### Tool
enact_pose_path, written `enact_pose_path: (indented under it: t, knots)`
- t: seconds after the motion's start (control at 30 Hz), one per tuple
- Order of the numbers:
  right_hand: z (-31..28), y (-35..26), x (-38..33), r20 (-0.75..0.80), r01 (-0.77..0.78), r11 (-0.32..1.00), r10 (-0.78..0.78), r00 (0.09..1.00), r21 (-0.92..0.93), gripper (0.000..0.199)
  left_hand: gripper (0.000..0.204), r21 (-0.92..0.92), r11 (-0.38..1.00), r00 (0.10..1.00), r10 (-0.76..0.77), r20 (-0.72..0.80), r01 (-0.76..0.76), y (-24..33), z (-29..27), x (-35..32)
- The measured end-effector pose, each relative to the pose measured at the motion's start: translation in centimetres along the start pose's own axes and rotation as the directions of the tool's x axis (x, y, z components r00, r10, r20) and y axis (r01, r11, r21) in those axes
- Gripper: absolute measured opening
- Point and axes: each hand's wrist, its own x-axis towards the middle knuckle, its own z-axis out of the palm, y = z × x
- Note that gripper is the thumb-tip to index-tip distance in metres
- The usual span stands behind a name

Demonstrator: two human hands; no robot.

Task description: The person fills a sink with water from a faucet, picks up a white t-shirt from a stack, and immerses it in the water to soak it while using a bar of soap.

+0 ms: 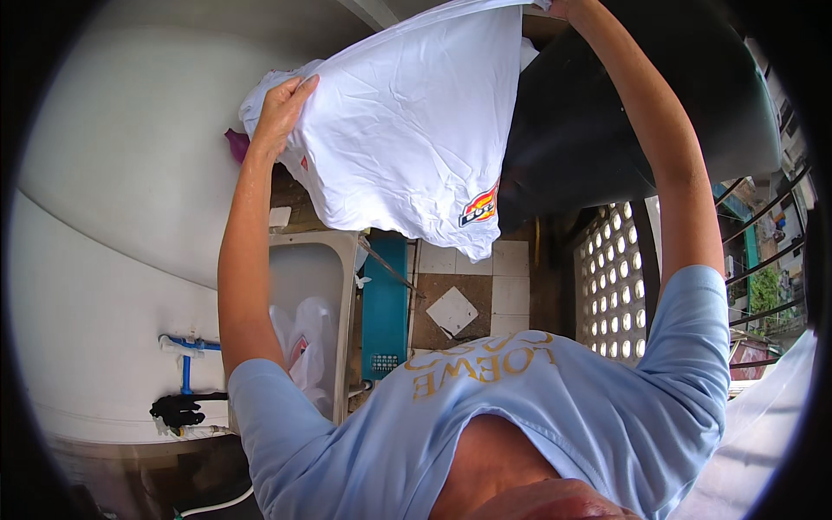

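Note:
A white garment (416, 113), perhaps a T-shirt, hangs spread out and creased between my raised hands. A red, yellow and black printed badge (482, 206) shows near its lower right corner. My left hand (284, 114) is closed on the garment's left side, thumb over the cloth. Up at the top edge of the view, my right hand (562, 9) grips the upper right end; part of that hand is cut off. Behind the garment's left side a bit of something purple (237, 145) peeks out.
Below my left arm stands a sink (345, 299) with white stuff (314, 334) in cloudy water. A teal board (384, 299) lies beside it on the tiled floor (511, 282). A large black surface (641, 130) fills the right, above a perforated wall (611, 282). Blue pipes (186, 368) run at left.

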Motion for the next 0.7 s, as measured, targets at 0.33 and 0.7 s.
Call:
enact_pose_path:
  t: [0.33, 0.7]
  knots:
    - [1.1, -2.2, -5.7, 0.450, 0.289, 0.525, 0.208, 0.868, -0.800, 0.044, 0.033, 0.347, 0.937, 0.989, -0.080, 0.122, 0.033, 5.2, -3.0, 1.8]
    - [1.0, 0.1, -5.4, 0.233, -0.032, 0.688, 0.288, 0.929, -0.725, 0.087, 0.041, 0.279, 0.932, 0.964, -0.259, 0.063, 0.232, -2.3, -8.0, -2.7]
